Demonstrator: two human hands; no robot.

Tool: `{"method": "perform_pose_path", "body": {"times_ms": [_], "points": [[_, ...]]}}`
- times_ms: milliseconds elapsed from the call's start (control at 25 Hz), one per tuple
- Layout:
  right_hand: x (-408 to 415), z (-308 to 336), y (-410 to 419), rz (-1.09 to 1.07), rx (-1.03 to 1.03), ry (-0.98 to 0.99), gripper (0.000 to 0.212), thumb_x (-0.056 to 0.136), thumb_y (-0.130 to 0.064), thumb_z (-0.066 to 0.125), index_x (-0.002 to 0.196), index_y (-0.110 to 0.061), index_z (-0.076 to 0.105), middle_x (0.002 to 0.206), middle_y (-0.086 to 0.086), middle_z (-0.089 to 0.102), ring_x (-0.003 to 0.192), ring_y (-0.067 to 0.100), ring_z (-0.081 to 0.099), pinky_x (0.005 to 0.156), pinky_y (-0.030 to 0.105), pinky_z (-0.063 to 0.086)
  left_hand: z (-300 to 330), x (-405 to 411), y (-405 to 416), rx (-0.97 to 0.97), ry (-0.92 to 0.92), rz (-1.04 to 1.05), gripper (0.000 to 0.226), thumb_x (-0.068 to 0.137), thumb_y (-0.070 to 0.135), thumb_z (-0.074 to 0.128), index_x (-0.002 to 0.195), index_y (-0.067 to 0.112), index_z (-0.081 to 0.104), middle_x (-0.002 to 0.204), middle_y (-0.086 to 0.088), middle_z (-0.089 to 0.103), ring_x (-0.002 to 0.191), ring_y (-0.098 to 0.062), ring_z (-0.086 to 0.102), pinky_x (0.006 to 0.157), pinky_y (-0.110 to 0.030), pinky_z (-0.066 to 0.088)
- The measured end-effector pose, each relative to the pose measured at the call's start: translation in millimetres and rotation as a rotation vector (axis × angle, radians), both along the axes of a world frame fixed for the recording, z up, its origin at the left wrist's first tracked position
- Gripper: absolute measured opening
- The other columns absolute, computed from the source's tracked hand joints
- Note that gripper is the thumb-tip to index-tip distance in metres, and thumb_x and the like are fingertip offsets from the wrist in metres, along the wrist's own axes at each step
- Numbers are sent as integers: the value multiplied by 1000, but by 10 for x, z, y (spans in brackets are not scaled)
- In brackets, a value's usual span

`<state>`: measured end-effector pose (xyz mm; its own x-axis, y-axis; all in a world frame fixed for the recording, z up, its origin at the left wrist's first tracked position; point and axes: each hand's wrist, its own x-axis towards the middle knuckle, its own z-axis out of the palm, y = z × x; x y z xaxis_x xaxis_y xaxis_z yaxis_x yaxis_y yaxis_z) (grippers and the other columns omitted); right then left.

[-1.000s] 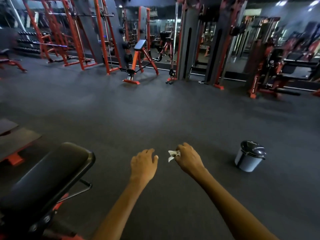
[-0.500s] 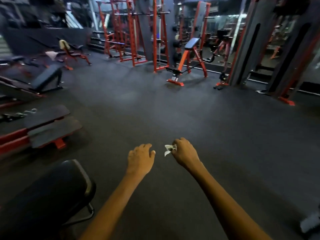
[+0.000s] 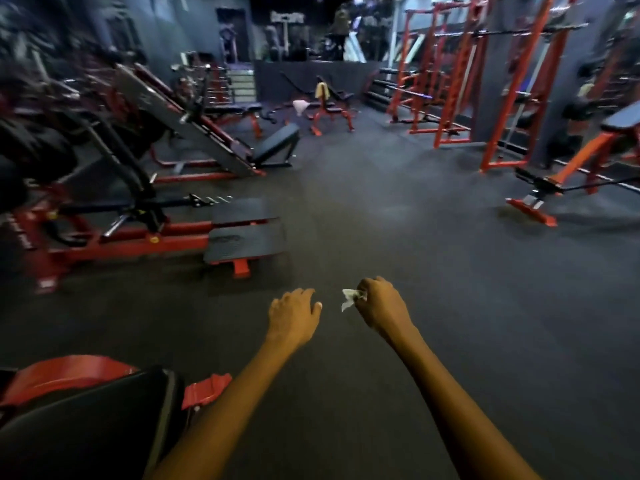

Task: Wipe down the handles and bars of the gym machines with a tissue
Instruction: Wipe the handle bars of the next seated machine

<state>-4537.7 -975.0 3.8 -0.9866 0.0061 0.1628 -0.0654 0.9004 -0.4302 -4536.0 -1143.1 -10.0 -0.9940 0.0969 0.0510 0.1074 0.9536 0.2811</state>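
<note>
Both arms are stretched out over the dark floor [image 3: 398, 237], not touching any equipment. The right hand [image 3: 379, 304] is curled into a loose fist and pinches a small crumpled white tissue [image 3: 349, 299], which sticks out of the fist on the side facing the left hand. The left hand [image 3: 294, 315] sits just beside the tissue with a small gap between them, palm down, fingers loosely bent and holding nothing. Everything else is best placed off that tissue. Nearer the person and to the left of it is a black pad [image 3: 86, 424] with red frame bits poking out around it. Further out and to the left of the tissue is a low red machine with two black footplates [image 3: 247, 233], and beyond that an angled sled machine [image 3: 183, 123], pretty blurry. Way past the tissue, straight ahead, a red bench [image 3: 329, 109] has something yellowish draped on it. Off to the right of the tissue stand red racks [image 3: 457, 74] and an incline bench [image 3: 588, 147].
</note>
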Motion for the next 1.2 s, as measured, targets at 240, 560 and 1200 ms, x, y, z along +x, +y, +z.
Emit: {"method": "perform_pose_path", "body": {"times_ms": [240, 560, 1200], "points": [[-1783, 25, -334, 190, -21, -9, 15, 89, -17, 55, 95, -5, 62, 98, 10, 58, 87, 26, 57, 68, 33, 46, -130, -1569, -314, 75, 11, 219, 42, 100, 35, 45, 139, 19, 47, 137, -4, 53, 123, -22, 51, 101, -38, 38], [-3958, 2, -1123, 436, -74, -16, 15, 89, -13, 56, 101, -9, 63, 106, 9, 60, 88, 21, 58, 69, 27, 46, -58, -3403, -978, 48, 13, 419, 41, 100, 35, 46, 137, 19, 48, 136, -3, 53, 122, -20, 51, 101, -37, 39], [-7524, -211, -4583, 1175, 7, -150, 18, 88, -13, 57, 104, -10, 64, 109, 7, 63, 98, 21, 61, 84, 33, 51, -104, -6015, -3493, -1, 28, 1121, 43, 100, 38, 43, 140, 23, 43, 140, 2, 49, 126, -16, 48, 103, -35, 39]]}}
